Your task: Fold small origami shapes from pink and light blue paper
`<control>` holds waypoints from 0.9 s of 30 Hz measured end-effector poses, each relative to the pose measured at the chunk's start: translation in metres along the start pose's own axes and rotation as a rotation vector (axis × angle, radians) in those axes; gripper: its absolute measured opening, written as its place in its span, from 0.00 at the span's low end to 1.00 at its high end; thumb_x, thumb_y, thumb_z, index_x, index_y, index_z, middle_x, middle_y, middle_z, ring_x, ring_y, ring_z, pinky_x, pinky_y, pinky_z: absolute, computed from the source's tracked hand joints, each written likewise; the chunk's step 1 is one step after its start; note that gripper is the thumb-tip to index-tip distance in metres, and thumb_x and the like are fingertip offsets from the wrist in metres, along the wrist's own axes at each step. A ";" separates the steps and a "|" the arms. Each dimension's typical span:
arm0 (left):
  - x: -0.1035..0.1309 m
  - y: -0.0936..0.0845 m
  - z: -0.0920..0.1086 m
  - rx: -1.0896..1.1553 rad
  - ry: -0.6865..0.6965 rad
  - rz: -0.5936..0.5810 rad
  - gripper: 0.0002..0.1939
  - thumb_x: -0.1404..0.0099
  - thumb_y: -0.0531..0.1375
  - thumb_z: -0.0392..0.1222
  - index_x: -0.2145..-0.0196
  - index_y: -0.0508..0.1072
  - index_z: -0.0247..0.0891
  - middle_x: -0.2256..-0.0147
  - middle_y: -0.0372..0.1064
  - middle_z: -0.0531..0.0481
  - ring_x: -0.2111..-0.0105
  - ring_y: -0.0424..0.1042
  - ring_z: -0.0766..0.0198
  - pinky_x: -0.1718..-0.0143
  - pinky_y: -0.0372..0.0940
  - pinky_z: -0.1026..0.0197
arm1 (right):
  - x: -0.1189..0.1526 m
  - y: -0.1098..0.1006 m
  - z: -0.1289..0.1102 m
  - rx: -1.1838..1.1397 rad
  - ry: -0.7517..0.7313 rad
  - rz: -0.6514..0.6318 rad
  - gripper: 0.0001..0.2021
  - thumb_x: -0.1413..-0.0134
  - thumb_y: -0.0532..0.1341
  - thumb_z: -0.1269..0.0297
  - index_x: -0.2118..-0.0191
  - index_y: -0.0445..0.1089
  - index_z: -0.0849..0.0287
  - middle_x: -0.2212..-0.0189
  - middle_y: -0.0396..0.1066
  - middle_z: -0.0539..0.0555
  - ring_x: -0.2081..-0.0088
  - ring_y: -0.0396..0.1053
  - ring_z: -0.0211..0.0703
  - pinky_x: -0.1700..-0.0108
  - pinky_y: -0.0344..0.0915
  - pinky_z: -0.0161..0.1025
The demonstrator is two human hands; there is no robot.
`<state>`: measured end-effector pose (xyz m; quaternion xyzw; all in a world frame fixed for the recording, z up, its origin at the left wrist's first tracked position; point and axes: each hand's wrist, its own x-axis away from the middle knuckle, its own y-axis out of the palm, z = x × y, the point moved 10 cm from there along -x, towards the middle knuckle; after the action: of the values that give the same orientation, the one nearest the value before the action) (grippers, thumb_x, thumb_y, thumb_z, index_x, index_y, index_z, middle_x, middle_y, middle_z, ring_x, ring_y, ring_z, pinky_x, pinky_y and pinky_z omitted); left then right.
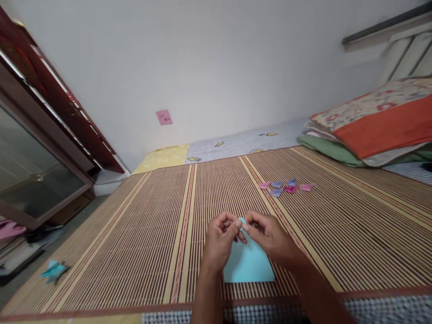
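My left hand [219, 238] and my right hand [270, 233] meet above the mat, thumbs and fingertips pinched together. Between them shows a small bit of light blue paper [242, 221]; the fingers cover most of it, so its folded shape cannot be made out. Directly below my hands lies a light blue paper sheet [249, 267], flat on the striped mat [151, 252], its upper part hidden by my hands. Whether the pinched bit is joined to this sheet I cannot tell.
Several small folded pink and purple papers [284, 186] lie further off to the right. A blue folded paper [54, 271] rests at the far left. Folded bedding [381, 126] is piled at the back right. A pink note [164, 117] is on the wall, and a glass-fronted cabinet [37, 166] stands left.
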<state>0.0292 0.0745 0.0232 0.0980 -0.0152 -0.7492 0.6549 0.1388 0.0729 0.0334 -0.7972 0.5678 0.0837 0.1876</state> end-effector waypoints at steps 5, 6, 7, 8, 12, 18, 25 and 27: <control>0.053 0.002 -0.025 0.012 -0.082 0.067 0.19 0.40 0.68 0.55 0.74 0.69 0.37 0.82 0.70 0.53 0.82 0.66 0.67 0.77 0.55 0.66 | 0.063 0.017 0.018 -0.056 0.124 -0.007 0.15 0.34 0.58 0.57 0.72 0.63 0.57 0.78 0.59 0.45 0.76 0.58 0.37 0.72 0.54 0.35; 0.066 0.006 -0.032 0.053 -0.127 0.053 0.19 0.42 0.69 0.55 0.72 0.70 0.37 0.81 0.71 0.52 0.81 0.68 0.67 0.76 0.57 0.65 | 0.075 0.021 0.016 -0.074 0.131 -0.016 0.16 0.33 0.57 0.55 0.72 0.63 0.57 0.77 0.62 0.46 0.74 0.60 0.38 0.71 0.56 0.36; 0.079 0.010 -0.038 0.094 -0.169 0.038 0.20 0.44 0.71 0.56 0.72 0.70 0.37 0.80 0.72 0.52 0.82 0.68 0.67 0.76 0.58 0.65 | 0.087 0.026 0.014 -0.098 0.144 -0.037 0.17 0.32 0.56 0.54 0.71 0.64 0.57 0.76 0.63 0.47 0.73 0.61 0.39 0.70 0.57 0.36; 0.091 0.014 -0.041 0.109 -0.202 0.022 0.21 0.46 0.72 0.56 0.72 0.69 0.37 0.80 0.73 0.51 0.82 0.67 0.67 0.77 0.57 0.66 | 0.097 0.030 0.010 -0.131 0.156 -0.055 0.17 0.32 0.56 0.52 0.71 0.64 0.57 0.76 0.64 0.47 0.74 0.62 0.39 0.71 0.57 0.36; 0.124 0.024 -0.021 0.102 -0.170 0.011 0.21 0.43 0.70 0.55 0.72 0.70 0.36 0.79 0.73 0.51 0.83 0.67 0.69 0.78 0.56 0.67 | 0.120 0.030 -0.025 -0.130 0.117 -0.054 0.18 0.31 0.56 0.53 0.71 0.66 0.57 0.76 0.67 0.48 0.72 0.65 0.41 0.67 0.61 0.37; 0.147 0.040 0.030 0.092 -0.062 0.007 0.17 0.37 0.68 0.51 0.71 0.70 0.36 0.78 0.71 0.53 0.80 0.68 0.70 0.75 0.61 0.66 | 0.133 0.019 -0.074 -0.048 0.012 0.018 0.17 0.30 0.56 0.55 0.72 0.65 0.57 0.75 0.65 0.48 0.71 0.63 0.40 0.67 0.60 0.36; 0.172 0.041 0.044 0.036 -0.044 0.046 0.17 0.38 0.68 0.52 0.72 0.71 0.36 0.77 0.71 0.53 0.80 0.67 0.70 0.75 0.62 0.67 | 0.145 0.023 -0.100 -0.009 0.004 -0.023 0.13 0.32 0.58 0.58 0.69 0.68 0.57 0.72 0.67 0.48 0.69 0.64 0.40 0.64 0.61 0.36; 0.177 0.043 0.046 0.023 -0.028 0.035 0.17 0.37 0.68 0.51 0.71 0.71 0.36 0.77 0.70 0.53 0.79 0.67 0.70 0.74 0.62 0.67 | 0.150 0.022 -0.105 0.002 -0.016 -0.009 0.14 0.31 0.57 0.57 0.69 0.68 0.57 0.73 0.67 0.49 0.69 0.65 0.40 0.64 0.61 0.36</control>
<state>0.0422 -0.1105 0.0526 0.0946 -0.0348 -0.7386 0.6665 0.1611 -0.1055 0.0727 -0.7989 0.5626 0.0884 0.1934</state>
